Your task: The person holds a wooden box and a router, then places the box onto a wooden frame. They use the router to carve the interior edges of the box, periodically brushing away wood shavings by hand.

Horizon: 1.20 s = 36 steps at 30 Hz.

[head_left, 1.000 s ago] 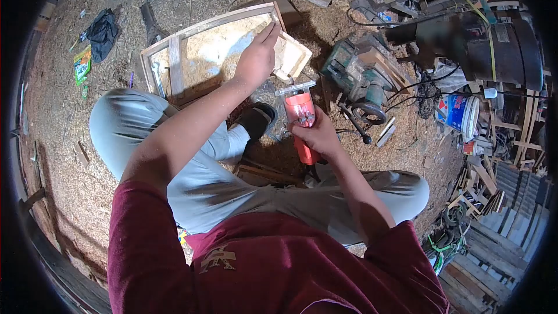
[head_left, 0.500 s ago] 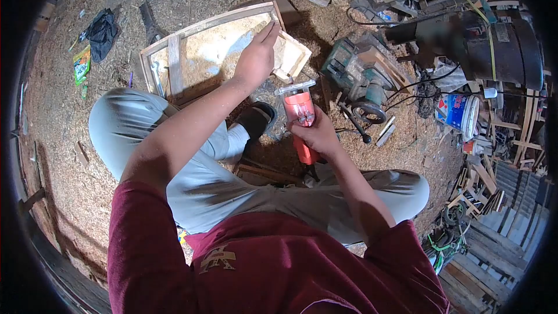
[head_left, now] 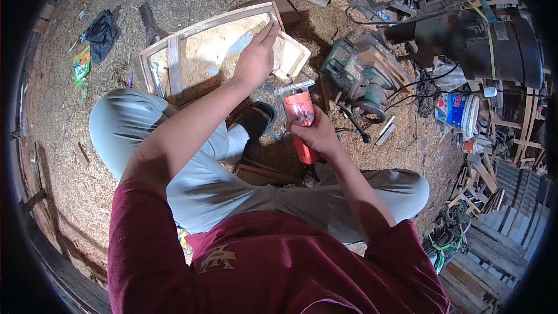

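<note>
The person's right hand (head_left: 318, 135) is wrapped around the body of a red handheld power tool (head_left: 299, 106), seemingly a trim router, held above the floor (head_left: 70, 131) between the bent legs. The left hand (head_left: 254, 61) has its index and middle fingers straight and close together over the right end of a curved wooden frame (head_left: 221, 20); whether its thumb grips anything cannot be told.

A pale wooden piece (head_left: 297, 57) juts from that end, very near the tool's clear base (head_left: 295, 87); whether they touch is unclear. A wrench (head_left: 156, 73) lies in the frame's left section, and a greenish machine with a handwheel (head_left: 369, 111) sits to the right.

The left hand seems to bear on one end only, so a sideways push could make the frame pivot or skid on the loose shavings. If the tool were running and kicked, it could gouge the wood or reach the nearby fingers; whether it runs cannot be seen.

The tool's base end points away from the person, towards the frame; its long axis runs outward from the lap, leaning slightly left. The frame lies lengthwise from left to right, its right end farther out.
</note>
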Motion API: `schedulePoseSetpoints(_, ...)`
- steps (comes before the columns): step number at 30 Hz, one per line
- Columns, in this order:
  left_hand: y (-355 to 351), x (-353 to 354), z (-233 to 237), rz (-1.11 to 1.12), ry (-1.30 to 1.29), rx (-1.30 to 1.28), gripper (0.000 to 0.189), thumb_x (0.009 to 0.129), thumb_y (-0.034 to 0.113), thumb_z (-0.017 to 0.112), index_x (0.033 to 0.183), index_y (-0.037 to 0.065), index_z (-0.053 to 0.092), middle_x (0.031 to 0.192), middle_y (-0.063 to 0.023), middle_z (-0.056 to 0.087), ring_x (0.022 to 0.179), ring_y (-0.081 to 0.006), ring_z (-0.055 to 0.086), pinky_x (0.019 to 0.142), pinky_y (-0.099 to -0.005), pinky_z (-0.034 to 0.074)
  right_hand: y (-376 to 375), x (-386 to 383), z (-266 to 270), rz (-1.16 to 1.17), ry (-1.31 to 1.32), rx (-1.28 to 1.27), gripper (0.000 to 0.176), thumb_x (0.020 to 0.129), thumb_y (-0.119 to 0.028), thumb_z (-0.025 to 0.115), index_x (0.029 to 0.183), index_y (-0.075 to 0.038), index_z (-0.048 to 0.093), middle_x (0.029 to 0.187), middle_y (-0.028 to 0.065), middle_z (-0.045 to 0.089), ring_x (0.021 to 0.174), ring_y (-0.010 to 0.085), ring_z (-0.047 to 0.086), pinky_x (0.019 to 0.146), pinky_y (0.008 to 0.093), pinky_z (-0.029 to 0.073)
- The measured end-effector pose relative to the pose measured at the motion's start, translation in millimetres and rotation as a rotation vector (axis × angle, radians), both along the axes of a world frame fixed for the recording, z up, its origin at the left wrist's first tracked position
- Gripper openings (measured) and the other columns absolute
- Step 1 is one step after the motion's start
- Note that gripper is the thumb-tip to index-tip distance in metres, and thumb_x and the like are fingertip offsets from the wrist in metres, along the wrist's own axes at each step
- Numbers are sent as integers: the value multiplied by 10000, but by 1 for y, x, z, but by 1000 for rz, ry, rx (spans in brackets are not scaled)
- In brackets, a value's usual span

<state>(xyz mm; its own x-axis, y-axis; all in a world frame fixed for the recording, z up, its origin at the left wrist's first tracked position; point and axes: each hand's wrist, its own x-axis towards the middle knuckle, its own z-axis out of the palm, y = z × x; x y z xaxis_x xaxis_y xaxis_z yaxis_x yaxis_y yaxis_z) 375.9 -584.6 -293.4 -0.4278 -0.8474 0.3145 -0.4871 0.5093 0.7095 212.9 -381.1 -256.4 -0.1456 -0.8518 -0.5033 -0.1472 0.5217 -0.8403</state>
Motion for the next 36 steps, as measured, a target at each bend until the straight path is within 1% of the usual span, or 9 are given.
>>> schedulePoseSetpoints(8,-1,-1,-2,1,11,-18,589,939,-57,502,1526,-7,512,1570,-235,514,1349,-402,581,1109,-442,521,2,-1,-1,-18,-4,19,535,804,-214,880,1243,-24,642,1105,67,737,984,139,684,915,333,555)
schedulePoseSetpoints(11,0,0,-1,-4,7,-2,600,937,-60,501,1533,-4,503,1573,-236,510,1343,-407,585,1103,-444,525,3,-1,-6,-28,-39,-10,522,805,-210,878,1235,-25,648,1099,69,739,971,139,685,905,332,558)
schedulePoseSetpoints(20,-1,-1,-6,-5,-1,-31,609,938,-49,508,1545,4,493,1590,-221,500,1324,-418,596,1091,-447,532,3,-1,-5,-7,6,-5,533,808,-227,883,1240,-21,648,1087,66,743,963,138,689,907,336,561)
schedulePoseSetpoints(23,-2,0,-7,-5,-9,-31,612,937,-47,515,1547,7,493,1595,-216,497,1324,-418,597,1090,-446,533,3,-2,-9,0,2,-4,526,814,-206,884,1246,-27,644,1099,59,739,972,135,687,903,332,562)
schedulePoseSetpoints(26,-1,0,-6,-12,0,-6,617,933,-50,517,1548,4,491,1599,-220,490,1339,-418,586,1101,-446,525,4,-1,-8,-31,-72,-46,529,822,-168,884,1262,-27,627,1105,50,728,973,132,682,892,332,564)
schedulePoseSetpoints(29,1,1,-2,-8,10,4,616,930,-53,516,1543,0,494,1603,-221,484,1351,-413,576,1112,-445,516,1,2,8,-113,-143,14,539,825,-134,882,1277,-23,609,1103,44,716,968,130,676,885,334,565)
schedulePoseSetpoints(32,1,1,-1,-7,6,12,619,926,-59,514,1542,-4,491,1605,-222,480,1363,-405,566,1118,-439,512,1,-4,7,-73,-85,7,545,824,-130,883,1279,-17,603,1091,44,711,958,133,675,885,340,566)
schedulePoseSetpoints(36,0,1,-4,-17,2,-3,616,936,-47,511,1549,6,486,1607,-215,480,1365,-398,565,1119,-434,511,2,-5,3,-41,-78,-8,547,817,-135,878,1276,-16,606,1107,51,717,974,134,678,896,336,564)
